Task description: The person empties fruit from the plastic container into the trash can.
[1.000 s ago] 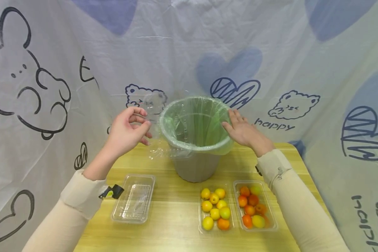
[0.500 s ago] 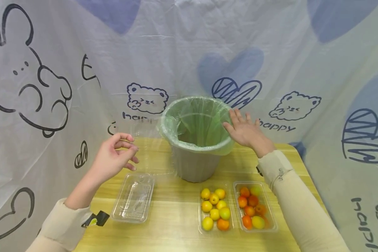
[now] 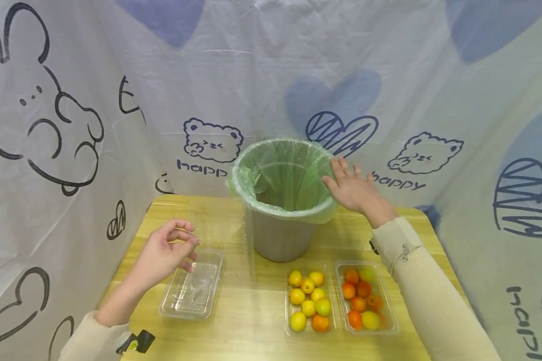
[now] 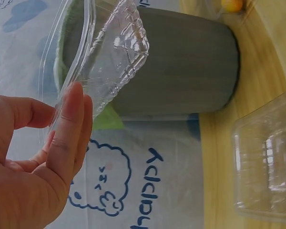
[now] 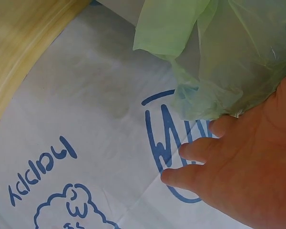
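My left hand pinches a clear plastic container by its rim, between thumb and fingers. In the head view this see-through container stands out faintly, just left of the grey bin. A thin green bag lines the bin and folds out over its rim. My right hand rests against the bag at the bin's right rim, its fingers mostly straight. Below my left hand, a second clear container lies on the table, partly covered by the hand in the head view.
Two clear boxes stand in front of the bin. The left box holds mostly yellow small fruits; the right box holds orange-red and yellow ones. A printed cloth hangs behind and beside the wooden table.
My left hand has drawn the clear container leftward and down, away from above the bin, toward the table. My right hand stays at the bin's rim, its fingers slightly more spread.
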`<move>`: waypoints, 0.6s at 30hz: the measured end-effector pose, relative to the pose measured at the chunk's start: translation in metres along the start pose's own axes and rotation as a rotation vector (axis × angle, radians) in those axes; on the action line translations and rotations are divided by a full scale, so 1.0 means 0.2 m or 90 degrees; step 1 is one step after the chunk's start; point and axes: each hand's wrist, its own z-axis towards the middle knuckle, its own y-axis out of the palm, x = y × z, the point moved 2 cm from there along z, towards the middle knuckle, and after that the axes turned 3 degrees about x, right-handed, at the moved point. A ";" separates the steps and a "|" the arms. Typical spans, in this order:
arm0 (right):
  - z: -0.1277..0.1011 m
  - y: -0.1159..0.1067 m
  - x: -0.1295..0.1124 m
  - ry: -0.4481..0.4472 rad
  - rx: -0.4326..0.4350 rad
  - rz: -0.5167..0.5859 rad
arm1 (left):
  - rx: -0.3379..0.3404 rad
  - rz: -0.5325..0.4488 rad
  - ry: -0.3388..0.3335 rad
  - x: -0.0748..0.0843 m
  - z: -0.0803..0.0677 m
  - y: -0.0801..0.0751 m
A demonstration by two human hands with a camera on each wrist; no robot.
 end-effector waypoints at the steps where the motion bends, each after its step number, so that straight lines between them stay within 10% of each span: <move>1: 0.00 0.00 0.00 0.000 0.000 0.001 | -0.008 0.001 -0.001 -0.02 0.00 0.01; 18: 0.00 0.00 0.01 0.000 0.003 0.016 | -0.022 0.092 -0.076 -0.34 -0.01 0.25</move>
